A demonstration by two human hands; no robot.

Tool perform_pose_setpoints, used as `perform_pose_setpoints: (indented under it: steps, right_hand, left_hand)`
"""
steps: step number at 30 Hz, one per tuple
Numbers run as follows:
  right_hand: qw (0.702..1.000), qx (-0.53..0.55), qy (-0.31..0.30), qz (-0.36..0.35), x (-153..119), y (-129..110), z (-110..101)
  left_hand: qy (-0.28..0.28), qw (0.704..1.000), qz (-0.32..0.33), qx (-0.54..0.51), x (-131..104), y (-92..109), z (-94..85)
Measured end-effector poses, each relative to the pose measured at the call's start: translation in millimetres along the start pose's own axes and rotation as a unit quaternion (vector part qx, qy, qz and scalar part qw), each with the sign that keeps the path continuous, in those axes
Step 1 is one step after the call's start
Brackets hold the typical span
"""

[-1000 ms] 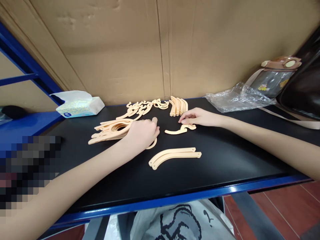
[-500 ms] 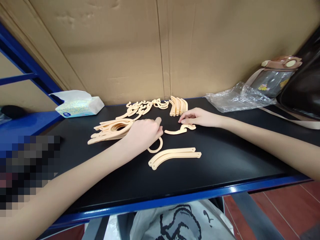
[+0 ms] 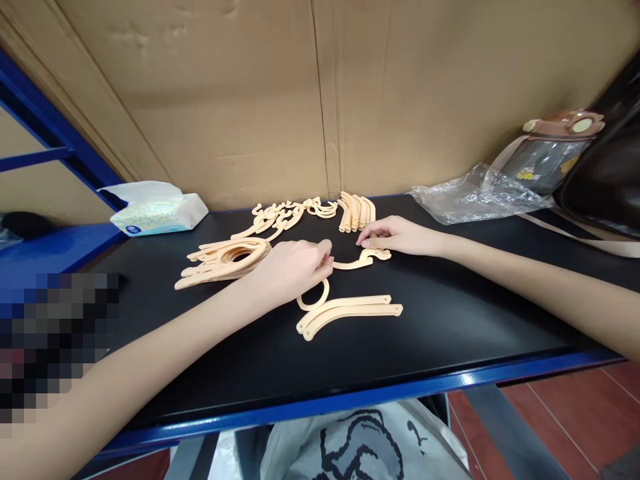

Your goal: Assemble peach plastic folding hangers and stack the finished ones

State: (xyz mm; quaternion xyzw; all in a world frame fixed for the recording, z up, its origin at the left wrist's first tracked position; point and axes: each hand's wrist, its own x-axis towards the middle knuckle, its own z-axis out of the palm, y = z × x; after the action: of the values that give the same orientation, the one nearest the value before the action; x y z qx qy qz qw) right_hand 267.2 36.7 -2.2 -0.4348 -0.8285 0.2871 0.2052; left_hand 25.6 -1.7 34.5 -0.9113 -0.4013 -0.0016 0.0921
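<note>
My left hand (image 3: 297, 270) is closed over a cream plastic piece whose round ring (image 3: 327, 291) shows below the fingers; the rest of it is hidden. Its fingertips are at the left end of a cream hook piece (image 3: 367, 259). Just above that hook piece rests my right hand (image 3: 395, 235), fingers loosely curled and nothing visible in them; whether it touches the piece I cannot tell. Two curved hanger arms (image 3: 350, 313) with holes in their ends lie side by side nearer me. A pile of folded cream hangers (image 3: 215, 263) lies left of my left hand.
Behind my hands lie loose hook pieces (image 3: 285, 217) and a stack of curved arms (image 3: 357, 212). A tissue pack (image 3: 160, 210) stands back left. Clear plastic wrap (image 3: 465, 200) and a bottle (image 3: 543, 160) are back right. Cardboard (image 3: 225, 100) walls the black table's (image 3: 450, 313) far side.
My left hand has moved a little to the right, and the ring below it has shifted with it towards the two curved arms. My right hand has stayed almost still.
</note>
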Motion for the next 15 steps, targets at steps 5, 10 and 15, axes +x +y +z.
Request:
perform_pose_setpoints:
  steps: [5, 10, 15]
  right_hand:
    - [0.988, -0.126, 0.074, -0.052, -5.8, -8.4, 3.0]
    - [0.874, -0.389, 0.18, -0.228, -15.7, -26.4, 3.1]
    - [0.787, -0.478, 0.181, -0.345, -23.1, -45.3, 11.2]
  left_hand:
    - [0.012, 0.999, 0.01, 0.029, -0.1, -2.2, 2.4]
    - [0.022, 0.998, 0.018, 0.049, 1.5, -4.6, 5.4]
    - [0.033, 0.997, 0.025, 0.058, 2.9, -3.9, 7.5]
